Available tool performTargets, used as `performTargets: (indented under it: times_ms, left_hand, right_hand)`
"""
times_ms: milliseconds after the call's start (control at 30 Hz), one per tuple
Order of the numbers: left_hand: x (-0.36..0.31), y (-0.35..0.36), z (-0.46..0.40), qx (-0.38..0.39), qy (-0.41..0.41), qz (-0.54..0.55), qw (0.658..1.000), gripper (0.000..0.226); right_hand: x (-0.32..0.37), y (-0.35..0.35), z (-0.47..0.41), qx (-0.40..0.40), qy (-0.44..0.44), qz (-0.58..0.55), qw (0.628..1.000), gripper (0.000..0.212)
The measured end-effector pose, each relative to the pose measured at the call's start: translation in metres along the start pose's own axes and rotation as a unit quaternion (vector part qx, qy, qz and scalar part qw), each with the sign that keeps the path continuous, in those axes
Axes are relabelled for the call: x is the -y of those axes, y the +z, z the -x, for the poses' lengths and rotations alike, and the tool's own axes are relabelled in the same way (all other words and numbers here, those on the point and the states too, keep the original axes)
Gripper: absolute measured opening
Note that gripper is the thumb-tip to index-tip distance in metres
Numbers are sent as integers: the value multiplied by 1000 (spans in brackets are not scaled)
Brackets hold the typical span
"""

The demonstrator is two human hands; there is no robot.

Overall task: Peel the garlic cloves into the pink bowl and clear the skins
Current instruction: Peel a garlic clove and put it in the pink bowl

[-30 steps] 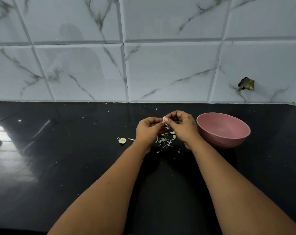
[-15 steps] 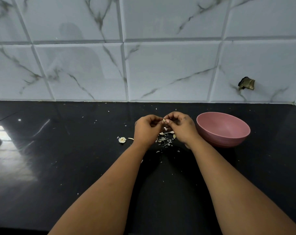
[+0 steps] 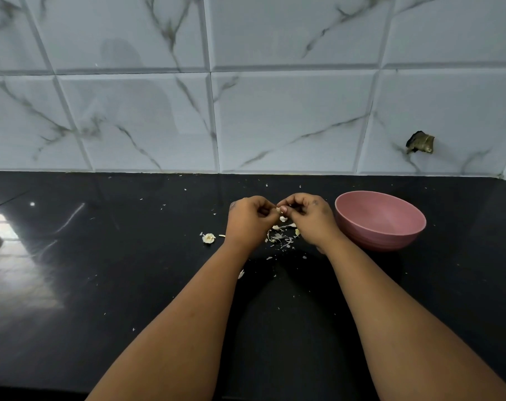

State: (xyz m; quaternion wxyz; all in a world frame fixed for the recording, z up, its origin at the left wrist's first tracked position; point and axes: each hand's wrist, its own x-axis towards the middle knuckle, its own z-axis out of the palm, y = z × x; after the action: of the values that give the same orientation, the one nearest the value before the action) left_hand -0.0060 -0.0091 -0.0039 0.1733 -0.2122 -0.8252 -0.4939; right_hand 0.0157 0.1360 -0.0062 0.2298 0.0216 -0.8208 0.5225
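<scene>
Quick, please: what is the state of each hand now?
Left hand: closed, pinching the garlic clove.
Right hand: closed, pinching the same garlic clove.

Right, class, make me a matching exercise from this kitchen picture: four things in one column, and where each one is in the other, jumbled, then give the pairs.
Things:
1. garlic clove
2. pink bowl
3. pile of skins
4. garlic root end

Places:
A. on the black countertop, left of the left hand
B. pinched between both hands
C. on the countertop, right of the right hand
D. on the countertop, below and between the hands

Pairs: 1-B, 2-C, 3-D, 4-A
</scene>
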Motion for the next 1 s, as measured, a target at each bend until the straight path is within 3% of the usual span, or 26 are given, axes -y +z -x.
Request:
performTargets:
  times_ms: [233,367,567,733,1000]
  left_hand:
    - [3,4,1,-8,-58,131,990,3]
    - [5,5,-1,-5,-34,116,993,12]
    - [10,3,-3,4,-5,82,997,6]
    - [12,-1,-4,22,-9,112,993,9]
    - [12,-1,-2,47,-27,154,987,10]
  right_hand:
    - [3,0,0,4,34,-103,994,19]
    - [5,0,1,4,31,-76,997,18]
    - [4,-2,2,1,27,-49,998,15]
    - [4,-4,0,10,11,-21,1000,15]
    - [6,-7,4,38,29,-86,995,19]
